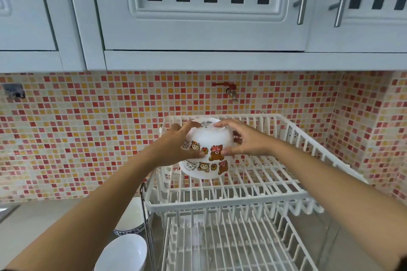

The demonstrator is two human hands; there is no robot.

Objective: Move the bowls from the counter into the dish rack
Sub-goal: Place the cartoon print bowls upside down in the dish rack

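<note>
An upside-down white bowl with cartoon bear prints (208, 138) is held over the back left of the white wire dish rack's top tier (253, 203). My left hand (176, 145) grips its left side and my right hand (244, 138) grips its right side. It sits stacked on a second, matching bear-print bowl (204, 169), also upside down on the top tier. Two more bowls stand on the counter left of the rack: a white one with a blue patterned rim (131, 215) and a plain white one (122, 253).
The rack's lower tier (231, 246) shows below the top one. A red-handled wall tap (230, 90) sticks out of the mosaic tile wall behind the rack. Pale cabinets (204, 17) hang overhead. The grey counter (44, 222) runs to the left.
</note>
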